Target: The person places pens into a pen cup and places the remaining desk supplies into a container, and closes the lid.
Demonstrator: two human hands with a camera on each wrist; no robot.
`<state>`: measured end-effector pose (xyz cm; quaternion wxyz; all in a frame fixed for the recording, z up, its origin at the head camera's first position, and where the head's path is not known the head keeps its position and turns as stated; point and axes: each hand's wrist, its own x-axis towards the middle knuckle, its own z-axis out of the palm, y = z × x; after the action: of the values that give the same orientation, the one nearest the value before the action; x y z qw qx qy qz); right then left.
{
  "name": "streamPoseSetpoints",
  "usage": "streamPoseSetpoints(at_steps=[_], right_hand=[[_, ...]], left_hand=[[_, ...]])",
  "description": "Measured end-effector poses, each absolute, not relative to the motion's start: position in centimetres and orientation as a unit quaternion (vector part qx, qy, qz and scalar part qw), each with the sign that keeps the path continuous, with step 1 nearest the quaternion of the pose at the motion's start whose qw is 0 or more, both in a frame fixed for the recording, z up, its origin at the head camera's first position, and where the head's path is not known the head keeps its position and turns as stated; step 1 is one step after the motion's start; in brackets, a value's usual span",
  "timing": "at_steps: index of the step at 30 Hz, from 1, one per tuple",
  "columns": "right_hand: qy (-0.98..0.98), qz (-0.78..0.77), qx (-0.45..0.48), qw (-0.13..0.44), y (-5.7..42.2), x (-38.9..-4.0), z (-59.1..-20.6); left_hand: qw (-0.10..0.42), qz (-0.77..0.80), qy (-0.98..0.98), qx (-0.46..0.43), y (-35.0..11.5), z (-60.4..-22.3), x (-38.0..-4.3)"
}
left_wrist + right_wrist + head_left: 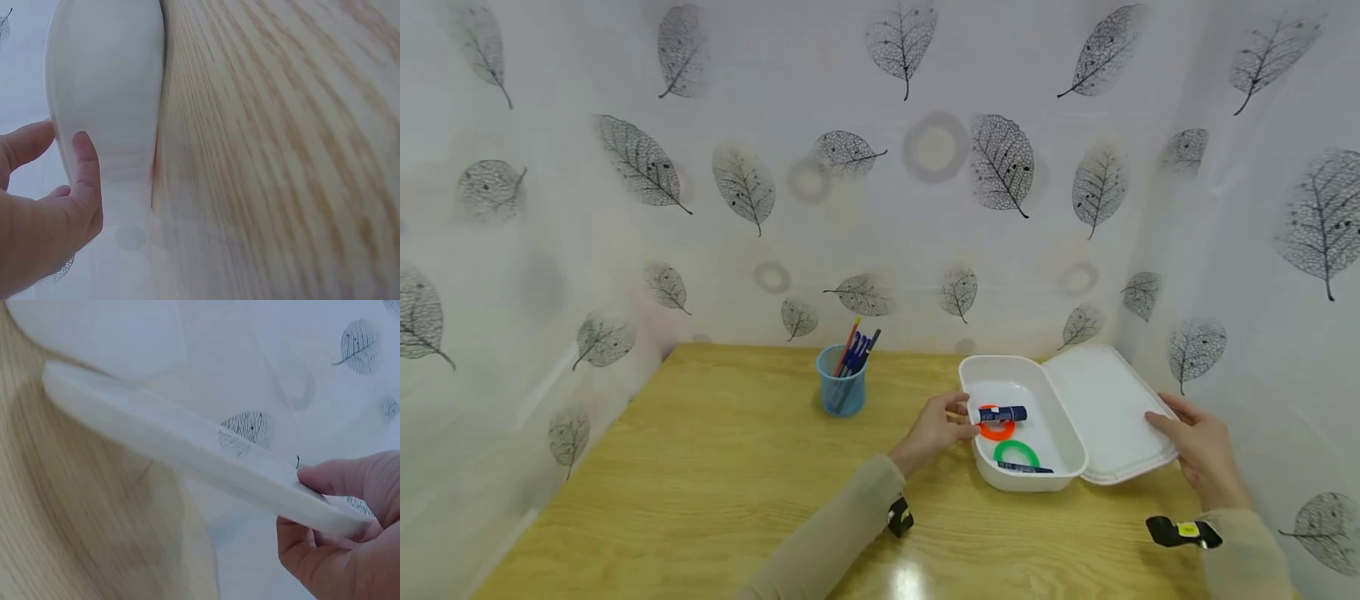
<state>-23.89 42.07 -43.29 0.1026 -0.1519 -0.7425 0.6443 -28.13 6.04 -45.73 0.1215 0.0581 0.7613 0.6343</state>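
Note:
A white plastic box stands uncovered on the table. Inside it lie a dark blue capped tube, an orange ring, a green ring and a thin dark stick-like item. My left hand grips the box's left side, fingertips at the rim; the left wrist view shows the outer wall between hand and table. On the right, my right hand holds the white lid by its right edge, thumb on top and fingers beneath. The lid tilts, its left edge beside the box.
A blue cup with several pens and pencils stands near the table's back edge. Behind and at the sides hangs a white curtain with leaf prints. The wooden table extends to the left.

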Motion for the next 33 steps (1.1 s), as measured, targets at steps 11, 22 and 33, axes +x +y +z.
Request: streamPoseSetpoints(at_steps=[11, 22, 33], right_hand=[[-0.637, 0.702, -0.227, 0.223, 39.5, -24.5, -42.4], [-0.568, 0.732, -0.21, 0.312, 38.5, -24.2, -41.4], [-0.564, 0.732, -0.146, 0.352, 36.3, -23.1, -40.0]], left_hand=[[0.121, 0.633, 0.762, 0.061, 5.9, -45.7, -28.1], [0.117, 0.634, 0.762, 0.063, 6.0, -45.8, -28.0], [0.111, 0.633, 0.764, 0.057, 5.9, -45.7, -27.9]])
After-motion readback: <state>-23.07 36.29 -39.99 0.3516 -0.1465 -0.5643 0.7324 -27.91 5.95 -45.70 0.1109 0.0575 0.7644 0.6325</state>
